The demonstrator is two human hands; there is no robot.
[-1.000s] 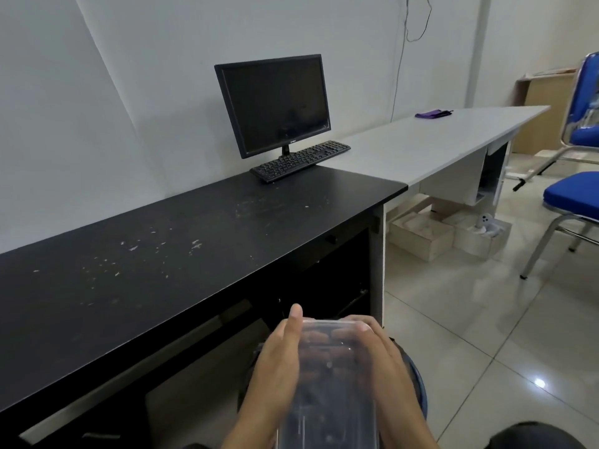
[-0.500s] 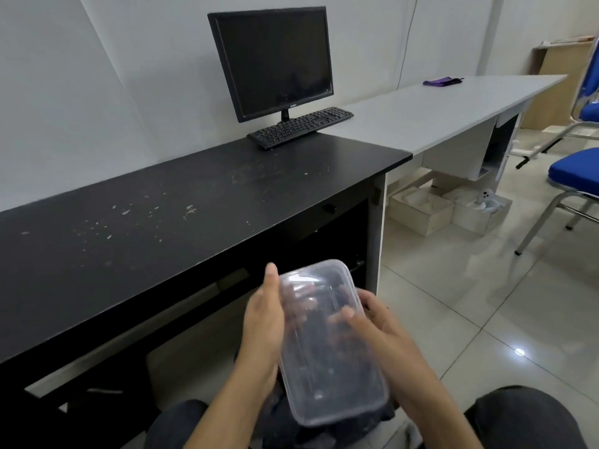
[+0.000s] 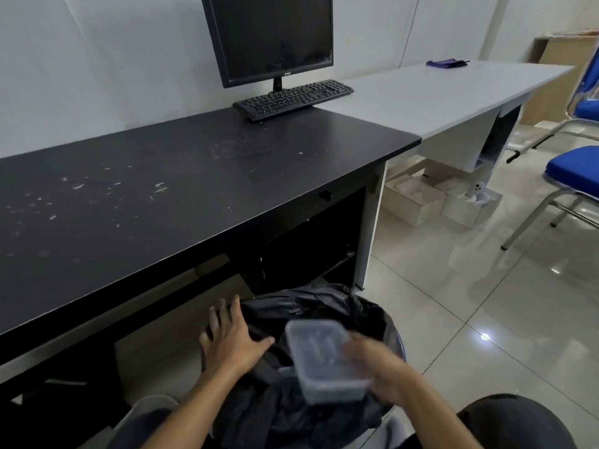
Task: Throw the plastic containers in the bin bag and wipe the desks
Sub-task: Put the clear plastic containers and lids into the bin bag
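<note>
A clear plastic container [image 3: 319, 358] hangs over the mouth of the black bin bag [image 3: 311, 309], which lines a round bin on the floor in front of me. My right hand [image 3: 384, 367] grips the container's right side and is blurred by motion. Fingers spread, my left hand [image 3: 231, 340] presses on the bag's left rim. The black desk [image 3: 168, 189] runs along the wall on the left, with pale crumbs and scuffs on its top. The grey desk [image 3: 437, 92] adjoins it on the right.
A monitor [image 3: 269, 37] and a black keyboard [image 3: 293, 98] sit at the black desk's far end. A purple cloth [image 3: 445, 63] lies on the grey desk. Cardboard boxes [image 3: 413, 202] stand under that desk. Blue chairs [image 3: 575, 170] are at the right on the tiled floor.
My view has tipped down onto the bin bag. The container has gone from both hands to my right hand alone and dropped toward the bag. My left hand has moved to the bag's rim.
</note>
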